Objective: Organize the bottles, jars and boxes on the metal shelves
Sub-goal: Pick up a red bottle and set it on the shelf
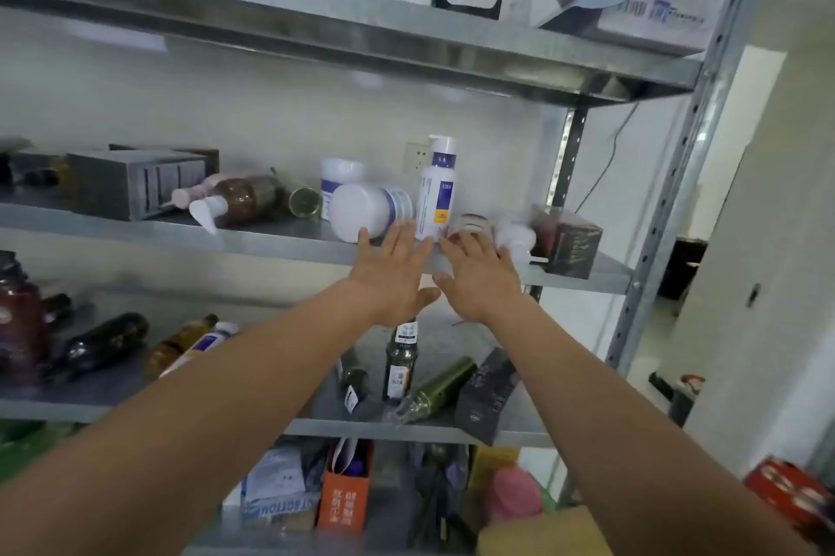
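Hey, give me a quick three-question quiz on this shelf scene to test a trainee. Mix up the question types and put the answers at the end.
1. True or false: the tall white bottle on the middle shelf stands upright.
2. The white jar nearest the left hand is: A) upright, B) lying on its side, C) stacked on a box.
3. Fill in: the right hand holds ____.
Key: 1 true; 2 B; 3 nothing, its fingers are straight.
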